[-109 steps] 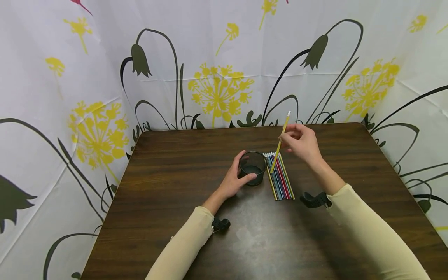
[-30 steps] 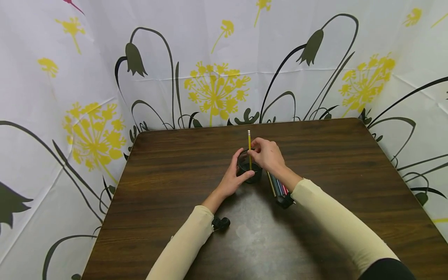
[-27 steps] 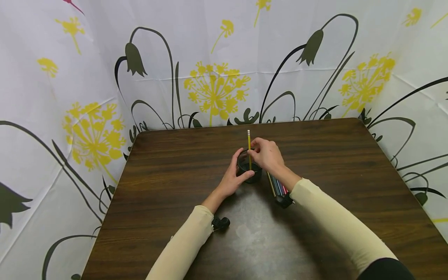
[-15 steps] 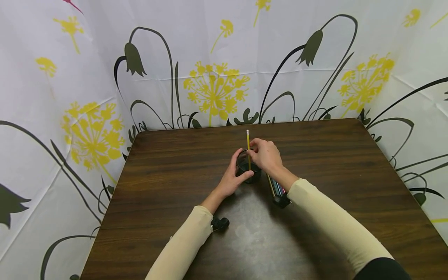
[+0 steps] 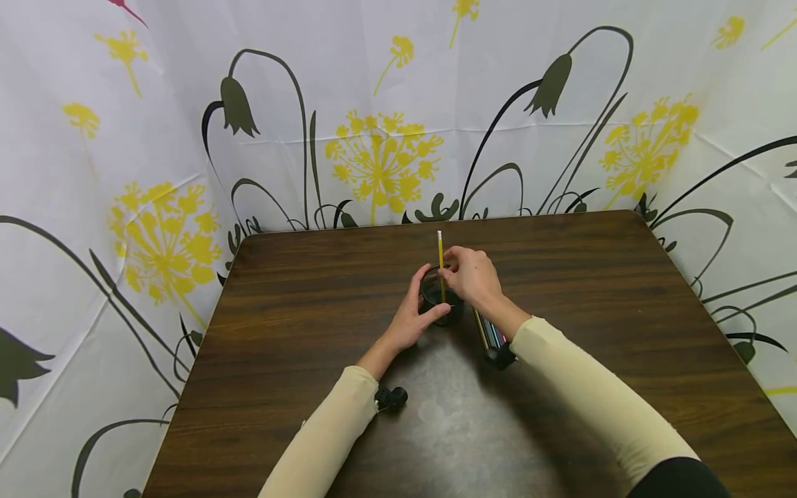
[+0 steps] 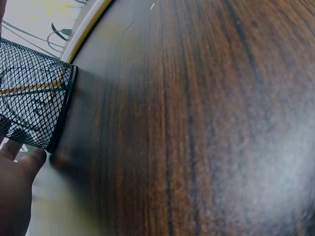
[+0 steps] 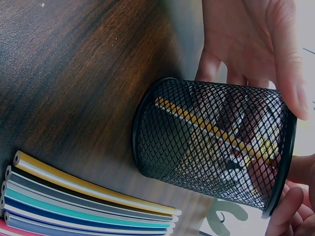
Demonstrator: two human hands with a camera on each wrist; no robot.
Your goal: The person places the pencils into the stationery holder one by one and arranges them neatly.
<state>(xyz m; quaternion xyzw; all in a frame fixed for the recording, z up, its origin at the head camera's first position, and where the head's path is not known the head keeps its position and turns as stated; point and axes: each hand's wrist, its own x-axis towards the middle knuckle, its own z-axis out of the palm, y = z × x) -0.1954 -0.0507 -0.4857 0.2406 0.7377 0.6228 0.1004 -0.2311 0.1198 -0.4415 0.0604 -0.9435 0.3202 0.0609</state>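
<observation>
A black mesh pencil cup stands upright on the table, and my left hand holds it round its left side, thumb in front. My right hand pinches a yellow pencil at the cup's rim. The pencil stands nearly upright inside the cup, white eraser end up. Through the mesh in the right wrist view its lower end shows close to the base. Just right of the cup lies a row of pencils in several colours, partly hidden under my right wrist. The left wrist view shows the cup at its left edge.
The dark wood-grain table ends at a back edge in front of a flower-printed curtain. Black wrist cameras are strapped to both forearms; the right one hangs over the near ends of the pencil row.
From above the pencil row, my right hand has moved left and lowered the yellow pencil into the cup. Over the last second both hands have stayed almost still. The left hand keeps its hold.
</observation>
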